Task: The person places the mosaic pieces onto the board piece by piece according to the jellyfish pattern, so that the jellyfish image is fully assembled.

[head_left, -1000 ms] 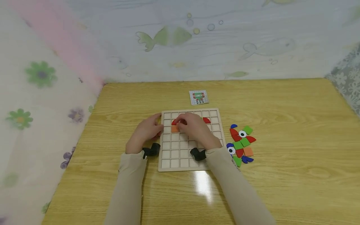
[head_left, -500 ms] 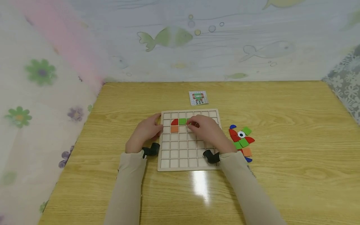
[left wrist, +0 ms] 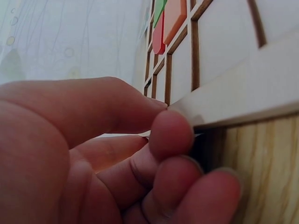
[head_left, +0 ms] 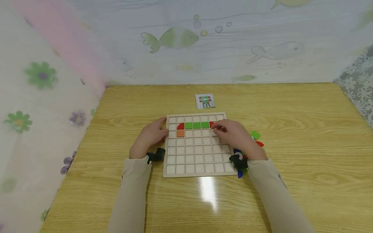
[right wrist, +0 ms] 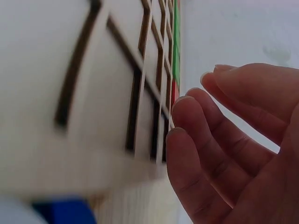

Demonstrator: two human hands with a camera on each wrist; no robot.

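A wooden grid board (head_left: 189, 158) lies on the table. In one row sit a red quarter-round tile (head_left: 181, 126), three green square tiles (head_left: 197, 125) and a second red tile (head_left: 212, 124). An orange square tile (head_left: 180, 133) sits below the left red one. My left hand (head_left: 150, 137) holds the board's left edge, thumb and curled fingertips against it in the left wrist view. Over the board's right side is my right hand (head_left: 237, 137), its fingertips by the second red tile, which they partly hide. No piece shows between its thumb and fingers in the right wrist view.
A small pattern card (head_left: 205, 101) lies behind the board. Loose tiles lie right of it, partly under my right wrist: a green one (head_left: 255, 135), a red one (head_left: 259, 144), a blue one (head_left: 240, 174). Painted walls stand behind and left.
My right hand has moved rightward along the tile row, uncovering the green tiles and reaching the right-hand red tile. The left hand stays at the board's edge.
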